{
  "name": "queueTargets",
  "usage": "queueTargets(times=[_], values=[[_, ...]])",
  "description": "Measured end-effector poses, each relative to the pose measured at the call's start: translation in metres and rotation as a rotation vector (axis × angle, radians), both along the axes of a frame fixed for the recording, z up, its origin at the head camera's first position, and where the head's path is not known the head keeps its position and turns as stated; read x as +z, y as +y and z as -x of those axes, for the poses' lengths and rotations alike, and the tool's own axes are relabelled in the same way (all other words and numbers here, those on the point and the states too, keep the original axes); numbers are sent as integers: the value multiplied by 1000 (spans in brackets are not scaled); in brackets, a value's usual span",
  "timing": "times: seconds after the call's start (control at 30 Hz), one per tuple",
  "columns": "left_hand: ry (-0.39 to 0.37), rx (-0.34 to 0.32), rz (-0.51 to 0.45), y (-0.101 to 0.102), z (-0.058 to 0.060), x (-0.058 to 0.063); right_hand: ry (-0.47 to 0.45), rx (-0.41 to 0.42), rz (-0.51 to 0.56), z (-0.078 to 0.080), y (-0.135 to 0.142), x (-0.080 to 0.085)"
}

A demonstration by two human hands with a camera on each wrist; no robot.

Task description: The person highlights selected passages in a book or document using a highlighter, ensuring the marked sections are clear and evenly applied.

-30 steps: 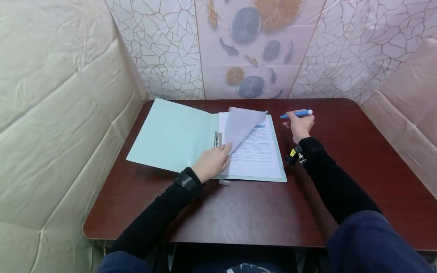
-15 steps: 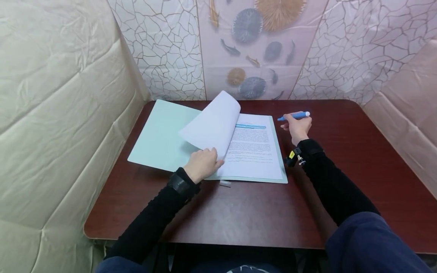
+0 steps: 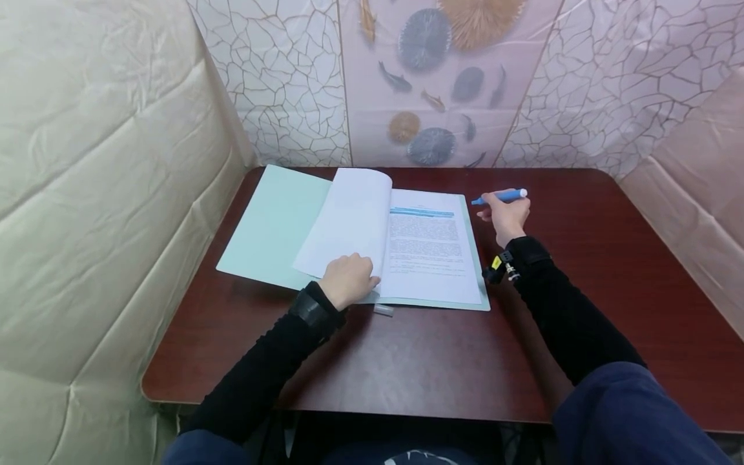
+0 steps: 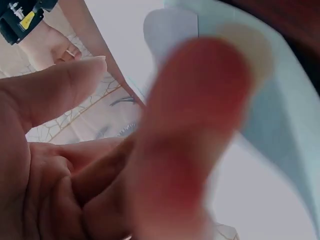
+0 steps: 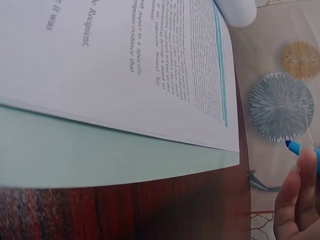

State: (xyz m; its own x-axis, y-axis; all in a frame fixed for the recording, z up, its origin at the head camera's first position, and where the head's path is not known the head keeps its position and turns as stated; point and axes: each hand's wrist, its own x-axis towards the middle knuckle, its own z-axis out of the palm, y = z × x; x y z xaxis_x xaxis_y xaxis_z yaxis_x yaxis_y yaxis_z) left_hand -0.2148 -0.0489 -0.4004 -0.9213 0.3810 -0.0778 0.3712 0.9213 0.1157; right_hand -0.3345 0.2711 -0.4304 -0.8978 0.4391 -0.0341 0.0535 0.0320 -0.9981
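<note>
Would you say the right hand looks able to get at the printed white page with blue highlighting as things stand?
Probably yes: the right hand, holding a slim blue marker, is to the right of the printed white page, and nothing visible blocks the way.

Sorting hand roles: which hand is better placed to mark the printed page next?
Likely right: the right hand holds the marker, tip bare, beside the page. The left hand is at the turned sheet, without a marker.
</note>
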Motion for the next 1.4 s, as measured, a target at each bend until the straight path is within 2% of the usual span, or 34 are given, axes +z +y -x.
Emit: queueTargets(times=[0.1, 0.27, 0.37, 0.53, 0.7, 1.0, 1.4], values=[[62, -77, 24, 4, 7, -2, 3, 7, 24, 1, -1, 2], [146, -248, 63, 9, 17, -10, 21, 47, 93, 3, -7, 2], [97, -276, 45, 9, 22, -17, 38, 76, 135, 4, -11, 0], [-68, -189, 40, 8, 26, -27, 25, 88, 213, 5, -16, 0], [-143, -118, 40, 6, 26, -32, 39, 136, 277, 5, -22, -1], [-161, -83, 51, 5, 25, -36, -14, 256, 375, 10, -42, 3], [-179, -82, 46, 6, 28, -40, -54, 330, 340, 22, -79, -1]])
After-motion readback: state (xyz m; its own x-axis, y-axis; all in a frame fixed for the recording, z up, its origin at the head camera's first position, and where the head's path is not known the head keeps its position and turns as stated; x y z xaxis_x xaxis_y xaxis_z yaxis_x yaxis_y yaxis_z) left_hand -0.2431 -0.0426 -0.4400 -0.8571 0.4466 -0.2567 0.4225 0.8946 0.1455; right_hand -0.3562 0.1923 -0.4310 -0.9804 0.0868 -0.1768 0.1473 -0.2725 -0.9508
